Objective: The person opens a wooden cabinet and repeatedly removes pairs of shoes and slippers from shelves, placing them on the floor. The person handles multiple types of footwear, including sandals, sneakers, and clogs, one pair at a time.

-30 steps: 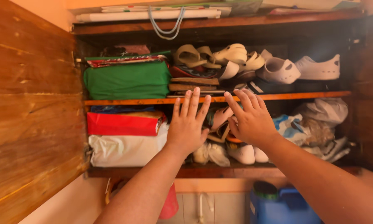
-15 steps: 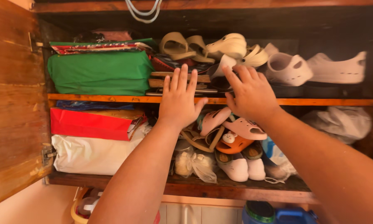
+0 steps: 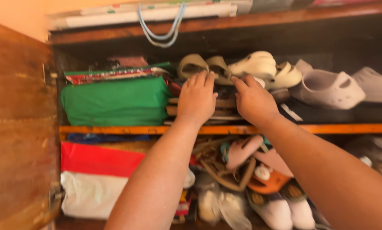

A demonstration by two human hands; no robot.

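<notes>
Mostly the view is smeared by motion, so fine detail on the shelves is hard to read. Both hands are up at the upper shelf [image 3: 335, 127] of an open wooden cupboard. The left hand [image 3: 197, 100] lies palm-down, fingers together and curled forward over a stack of flat sandals [image 3: 223, 108], touching the top of it; whether it grips anything I cannot tell, since the fingertips are hidden behind the pile. The right hand [image 3: 252, 100] sits just beside it, fingers bent and reaching into the same heap near the cream clogs [image 3: 259, 66]; its grasp is also unclear. Tan sandals [image 3: 199, 66] stand behind the left hand's fingers. A green bundle [image 3: 116, 102] fills the shelf's left part, leaving little spare room there. A pale clog [image 3: 327, 87] lies to the right, and the one beyond it is cut off by the frame. Below, the forearms cover much of the lower shelf, where pink and orange shoes [image 3: 259, 166] are jumbled; a red and white bag [image 3: 97, 179] sits at the left. The cupboard door [image 3: 18, 127] stands open at the left edge
</notes>
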